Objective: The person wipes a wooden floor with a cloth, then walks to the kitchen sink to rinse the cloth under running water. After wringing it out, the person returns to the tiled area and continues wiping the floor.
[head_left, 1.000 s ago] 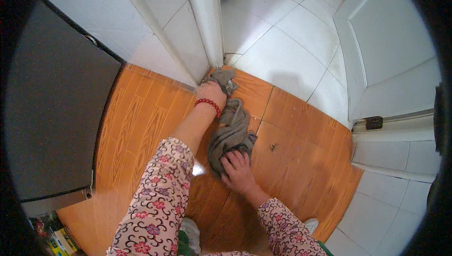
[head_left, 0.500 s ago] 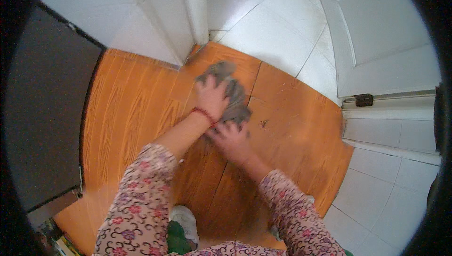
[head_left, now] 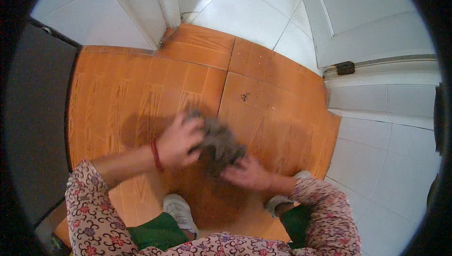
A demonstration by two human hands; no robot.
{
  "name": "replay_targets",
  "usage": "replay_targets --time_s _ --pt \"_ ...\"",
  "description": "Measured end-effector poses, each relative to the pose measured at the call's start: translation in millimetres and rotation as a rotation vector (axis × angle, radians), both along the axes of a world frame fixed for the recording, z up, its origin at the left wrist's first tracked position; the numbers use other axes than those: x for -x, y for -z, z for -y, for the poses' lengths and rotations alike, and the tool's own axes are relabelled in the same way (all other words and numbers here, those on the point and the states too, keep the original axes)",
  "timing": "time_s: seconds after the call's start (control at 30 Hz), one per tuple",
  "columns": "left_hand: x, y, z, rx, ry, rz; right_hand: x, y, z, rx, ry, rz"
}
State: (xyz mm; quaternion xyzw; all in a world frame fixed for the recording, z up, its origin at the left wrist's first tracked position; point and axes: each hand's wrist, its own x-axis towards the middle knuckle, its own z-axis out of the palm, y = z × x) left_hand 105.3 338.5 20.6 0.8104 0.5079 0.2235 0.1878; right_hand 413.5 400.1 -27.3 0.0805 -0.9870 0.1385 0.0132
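A crumpled grey-brown rag [head_left: 216, 142], blurred by motion, is between my hands just over or on the orange wood-patterned floor [head_left: 117, 82]; I cannot tell if it touches. My left hand [head_left: 180, 140], with a red band at the wrist, grips the rag's left side with bent fingers. At the rag's lower right end, my right hand [head_left: 247, 172] has its fingers closed on the cloth. A small patch of dark crumbs [head_left: 244, 97] lies on the floor beyond the rag.
White floor tiles [head_left: 254, 9] begin past the doorway. A white door [head_left: 372, 25] stands at the far right, with a dark hinge [head_left: 346, 68]. White tiled wall [head_left: 362, 148] runs along the right. A dark grey panel [head_left: 40, 115] borders the left. My shoes [head_left: 179, 212] flank the work area.
Both hands have drawn the rag back from near the doorway toward my feet. My hands are farther apart, and the dark crumbs now show beyond them. The view has shifted slightly.
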Motion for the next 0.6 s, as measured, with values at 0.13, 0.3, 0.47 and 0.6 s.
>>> replay_targets --time_s 0.13,0.3,0.47,0.6 --pt "-53.9 42.3 96.7 0.213 0.087 -0.192 -33.8 7.1 38.2 0.103 -0.223 0.327" --pt "-57.9 57.2 53.2 0.211 0.089 -0.294 -7.0 23.6 -44.7 0.115 -0.269 0.246" --pt "-48.5 67.5 -65.2 0.217 -0.208 -0.409 39.0 9.9 -151.9 -0.129 -0.114 0.482" --pt "-23.3 51.6 -183.3 0.303 -0.726 -0.272 88.5 22.5 -236.7 -0.256 0.384 0.101"
